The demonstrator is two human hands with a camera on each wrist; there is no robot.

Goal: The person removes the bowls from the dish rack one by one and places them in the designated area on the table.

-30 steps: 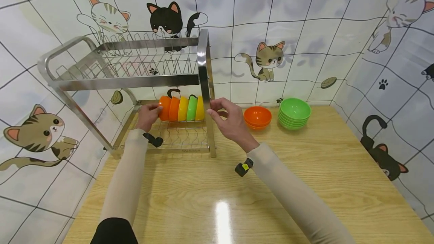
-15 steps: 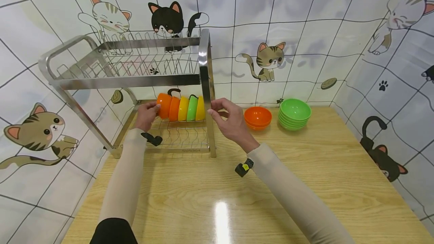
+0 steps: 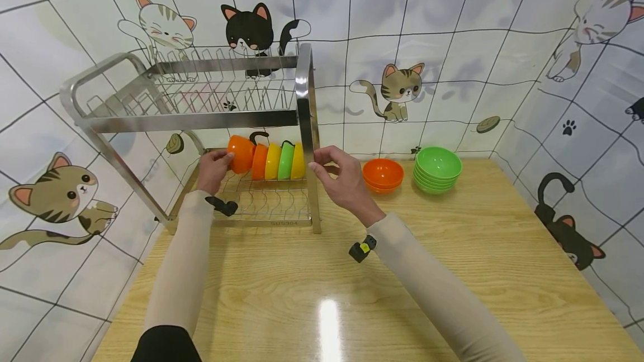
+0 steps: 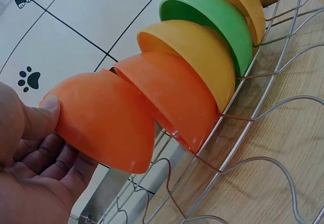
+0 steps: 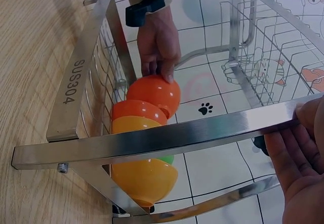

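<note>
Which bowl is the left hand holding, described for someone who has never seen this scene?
Find the steel dish rack on the wooden table. On its lower tier, five bowls stand on edge in a row. It is the orange bowl at the left end, pinched by the left hand and pulled away from the others.

Bright, even light from above us, white glare streak on our counter (image 3: 329, 323), soft shadows under the rack (image 3: 211, 122), head view bowed at its edges, wrist views sharp, near palm slightly soft.
</note>
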